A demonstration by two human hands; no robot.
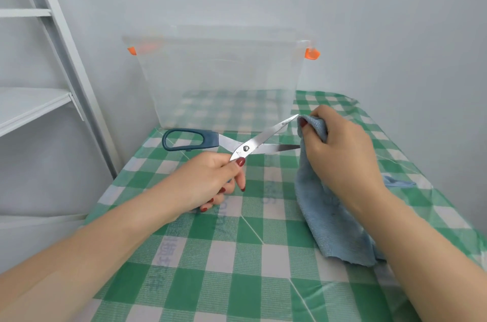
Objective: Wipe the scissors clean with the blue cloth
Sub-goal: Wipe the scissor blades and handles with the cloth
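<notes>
The scissors (259,140), steel blades spread wide and dark blue handles, hang above the green checked table. My left hand (210,182) grips one handle from below, thumb pressed near the pivot; that handle is hidden in my fingers, while the other blue handle sticks out to the left. My right hand (337,153) grips a bunch of the blue cloth (332,224) at the tip of the upper blade. The lower blade's tip points into the cloth under my right hand. The rest of the cloth hangs down onto the table.
A clear plastic storage box (221,79) with orange latches stands at the back of the table (237,255), just behind the scissors. A white metal shelf rack (39,100) is to the left. Walls close off the back and right.
</notes>
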